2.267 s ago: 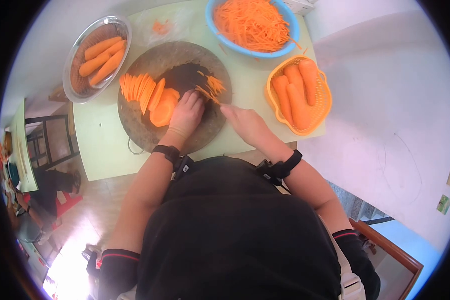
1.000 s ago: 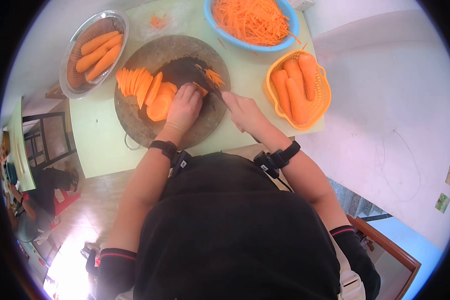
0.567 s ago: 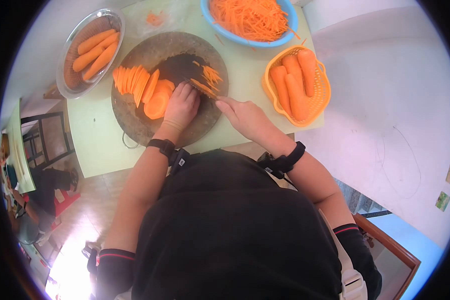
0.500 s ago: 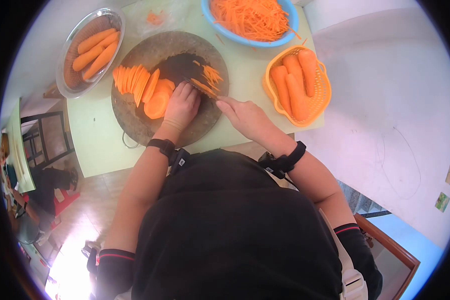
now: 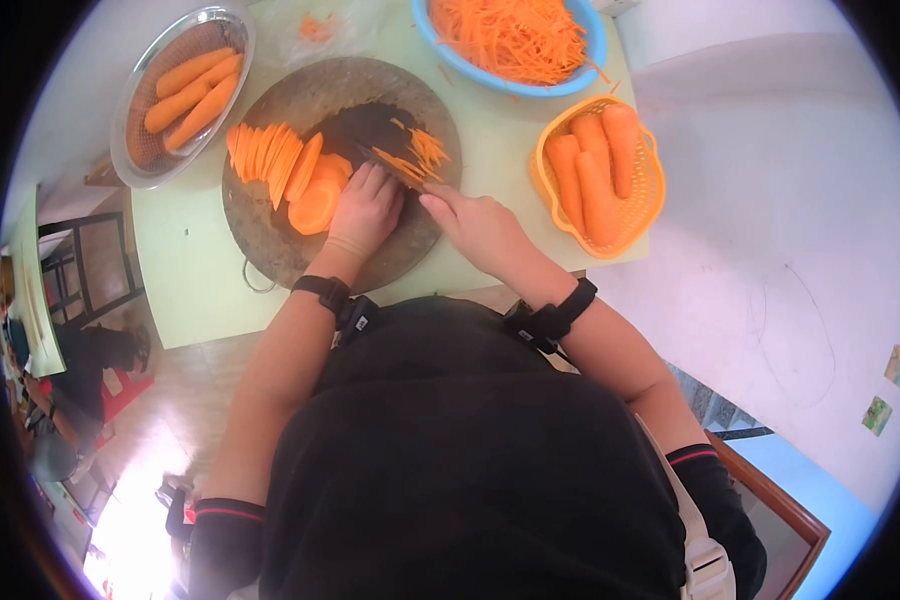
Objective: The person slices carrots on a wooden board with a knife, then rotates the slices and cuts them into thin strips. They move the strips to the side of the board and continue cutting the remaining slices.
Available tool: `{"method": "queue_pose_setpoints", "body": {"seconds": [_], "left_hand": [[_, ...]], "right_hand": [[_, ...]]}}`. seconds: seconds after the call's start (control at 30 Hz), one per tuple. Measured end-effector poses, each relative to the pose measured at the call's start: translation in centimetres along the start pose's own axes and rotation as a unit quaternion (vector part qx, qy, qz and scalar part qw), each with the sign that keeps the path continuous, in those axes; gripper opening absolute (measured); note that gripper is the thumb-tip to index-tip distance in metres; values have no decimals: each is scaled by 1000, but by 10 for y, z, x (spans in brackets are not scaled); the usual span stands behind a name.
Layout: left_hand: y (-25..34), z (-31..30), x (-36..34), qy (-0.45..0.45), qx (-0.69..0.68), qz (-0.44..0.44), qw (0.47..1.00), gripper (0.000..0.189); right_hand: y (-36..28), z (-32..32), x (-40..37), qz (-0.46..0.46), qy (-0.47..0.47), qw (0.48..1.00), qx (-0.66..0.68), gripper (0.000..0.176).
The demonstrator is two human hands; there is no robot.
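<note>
1. Nearest on my feed, over the chopping board's (image 5: 270, 235) near half, the left hand (image 5: 367, 207) sits with fingers bunched and pressing down. I can't tell what, if anything, is pinned beneath; the curl probably guards the fingertips.
2. By the board's right edge, the right hand (image 5: 475, 228) looks closed around the handle of the knife (image 5: 373, 158), though the handle is mostly hidden from me. The blade slants just beside the left fingers, I'd guess so they can guide it.
3. Along the board's left edge, carrot slices (image 5: 268, 155) lean overlapped, with flat rounds (image 5: 315, 205) just beside the left hand, presumably for easy reach. Orange strips (image 5: 425, 150) lie near the right edge, beyond the blade, apparently separated from the slices.
4. At the table's (image 5: 190, 260) right edge, a yellow basket (image 5: 648, 190) holds whole carrots (image 5: 597, 200), seemingly placed to leave the board free.
5. Farthest, an oval bowl (image 5: 150, 181) of carrots takes the far left corner. A blue bowl (image 5: 510, 87) heaped with shreds (image 5: 505, 35) takes the far right; its depth likely contains them.
</note>
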State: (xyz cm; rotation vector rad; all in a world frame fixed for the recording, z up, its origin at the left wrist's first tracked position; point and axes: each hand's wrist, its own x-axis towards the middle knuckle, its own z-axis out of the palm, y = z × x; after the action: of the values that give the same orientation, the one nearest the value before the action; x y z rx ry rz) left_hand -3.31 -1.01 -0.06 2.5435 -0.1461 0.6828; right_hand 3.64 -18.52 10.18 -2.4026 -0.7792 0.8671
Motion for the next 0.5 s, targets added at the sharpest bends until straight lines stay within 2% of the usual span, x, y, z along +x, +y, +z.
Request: {"method": "queue_pose_setpoints", "body": {"seconds": [0.07,0.1,0.13,0.17,0.3,0.4,0.47,0.5], "left_hand": [[1,0,-1,-23,14,-12,1000,25],[1,0,1,-22,14,-11,1000,25],[1,0,3,-11,8,-3,1000,22],[2,0,4,0,2,5,1000,20],[3,0,4,-2,-2,-3,1000,18],[3,0,4,-10,-4,-12,1000,18],[3,0,4,-10,4,-10,1000,19],[3,0,3,-10,3,-10,1000,19]], "right_hand": [[19,12,5,-77,89,993,11,49],[17,6,6,-78,91,993,11,49],[12,-6,6,28,11,990,137,52],[8,-14,5,133,-70,954,260,55],[4,-19,-4,121,-56,954,269,59],[5,-15,-10,71,-37,976,203,56],[10,-4,-12,-30,39,991,123,53],[8,-6,-13,-29,39,991,123,53]]}}
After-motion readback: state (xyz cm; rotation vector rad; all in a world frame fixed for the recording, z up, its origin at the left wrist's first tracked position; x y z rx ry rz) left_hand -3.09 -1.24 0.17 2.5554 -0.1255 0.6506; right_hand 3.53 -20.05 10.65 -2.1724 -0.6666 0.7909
